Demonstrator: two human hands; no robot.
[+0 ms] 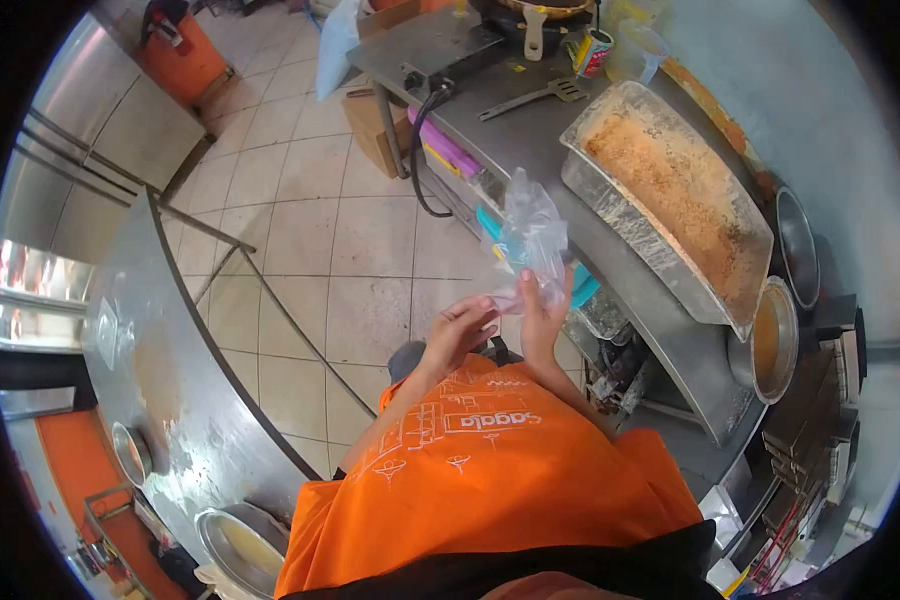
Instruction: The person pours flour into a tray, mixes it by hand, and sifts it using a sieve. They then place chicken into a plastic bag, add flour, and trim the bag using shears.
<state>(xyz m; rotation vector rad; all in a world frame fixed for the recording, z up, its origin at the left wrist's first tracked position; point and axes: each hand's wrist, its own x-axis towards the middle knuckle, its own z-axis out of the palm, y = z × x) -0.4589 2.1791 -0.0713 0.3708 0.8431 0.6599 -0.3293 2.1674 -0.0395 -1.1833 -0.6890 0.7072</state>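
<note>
A crumpled clear plastic bag [530, 235] is held up in front of me over the edge of the steel counter [530, 150]. My right hand [542, 312] grips the bag's lower part, thumb up against the plastic. My left hand [460, 330] pinches the bag's bottom edge just left of it, fingers curled. Both forearms come out of my orange shirt [490, 480].
On the counter lie a big metal tray of browned crumbs [675, 190], a spatula [535, 97] and a can [595, 50]. A bowl of orange-brown liquid [770, 340] sits lower right. A curved steel counter [160, 370] with bowls [240, 545] stands left across the tiled floor [320, 230].
</note>
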